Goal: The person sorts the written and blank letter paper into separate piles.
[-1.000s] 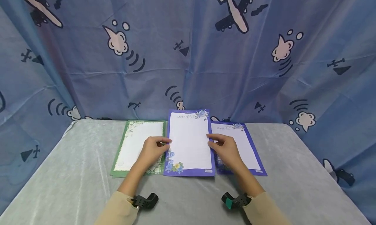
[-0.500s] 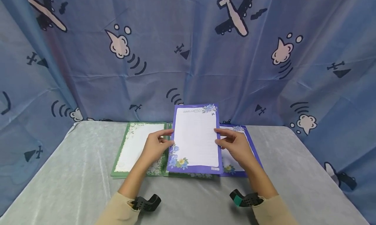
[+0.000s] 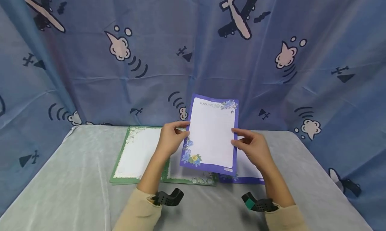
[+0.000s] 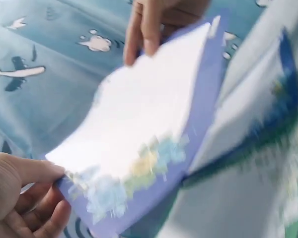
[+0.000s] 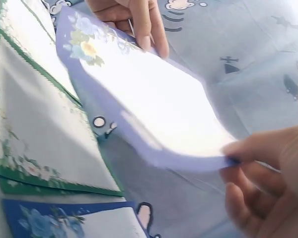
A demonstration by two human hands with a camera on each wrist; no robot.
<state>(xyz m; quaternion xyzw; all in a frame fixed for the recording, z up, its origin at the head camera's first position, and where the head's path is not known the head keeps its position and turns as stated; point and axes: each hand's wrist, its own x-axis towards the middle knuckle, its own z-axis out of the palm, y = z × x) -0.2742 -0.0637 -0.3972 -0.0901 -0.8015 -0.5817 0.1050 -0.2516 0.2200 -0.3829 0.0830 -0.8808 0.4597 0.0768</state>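
Both hands hold up a sheet of letter paper [image 3: 212,133] with a purple border, blue flowers and a white middle. The left hand [image 3: 172,138] pinches its left edge between thumb and fingers; the right hand [image 3: 253,147] pinches the right edge. In the left wrist view the sheet bends slightly, with the left thumb [image 4: 44,171] on its face near the printed flowers. The right wrist view shows the right hand [image 5: 268,178] gripping a corner region. Below the raised sheet lies another purple-bordered sheet [image 3: 248,167], partly covered by the held one and the right hand.
Two green-bordered sheets, one at left [image 3: 135,154] and one in the middle [image 3: 190,172], lie side by side on the grey tablecloth [image 3: 75,177]. A blue curtain [image 3: 156,40] printed with planes hangs behind the table. Black wrist cameras [image 3: 169,198] sit on both wrists.
Both hands have lifted the purple-bordered sheet and carried it to the right, tilting it a little. The green-bordered sheet in the middle, hidden beneath it before, now shows.
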